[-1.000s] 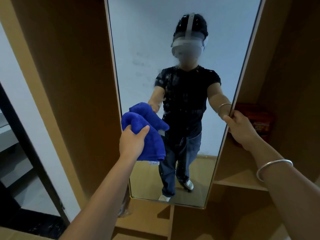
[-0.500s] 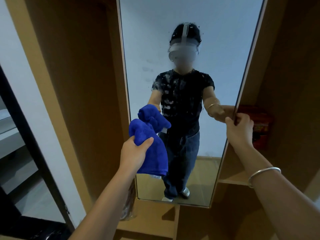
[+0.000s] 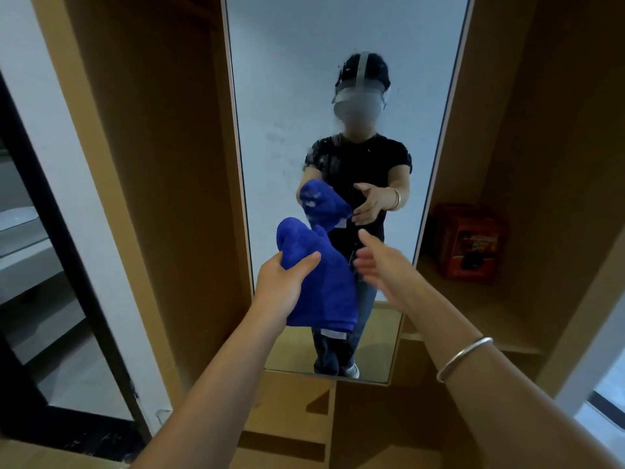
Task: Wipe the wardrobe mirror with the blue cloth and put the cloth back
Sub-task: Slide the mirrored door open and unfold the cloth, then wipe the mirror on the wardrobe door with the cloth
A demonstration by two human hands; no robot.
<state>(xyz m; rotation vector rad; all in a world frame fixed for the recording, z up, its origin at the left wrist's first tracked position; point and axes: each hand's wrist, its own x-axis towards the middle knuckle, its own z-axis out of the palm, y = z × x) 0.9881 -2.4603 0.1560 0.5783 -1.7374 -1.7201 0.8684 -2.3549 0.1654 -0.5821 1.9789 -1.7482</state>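
— Blue cloth (image 3: 318,282), that's what she's holding: thick, fuzzy terry stuff, bunched into a soft lump with a pale label hanging off its lower hem.

— Which hand is holding it?

— The left hand (image 3: 282,282) is gripping it, thumb lying across the top of the bunch, fingers curled in behind. Most of the cloth is drooping below and to the right of that hand, just in front of the mirror (image 3: 338,79).

— And the mirror itself?

— Tall, narrow, flat glass in a thin pale frame, standing beyond both hands inside a wardrobe (image 3: 162,164) of smooth tan board. Dried smears and specks are showing on the glass above the cloth.

— What is the other hand doing?

— The right hand (image 3: 382,265) is hovering just right of the cloth, fingers spread and relaxed, gripping nothing, apart from the fabric as far as I can tell. A plain silver bangle (image 3: 463,357) is sitting on that wrist.

— Anything further right?

— A boxy red-orange container (image 3: 468,242) is resting on a shelf (image 3: 473,309), well beyond the right hand.
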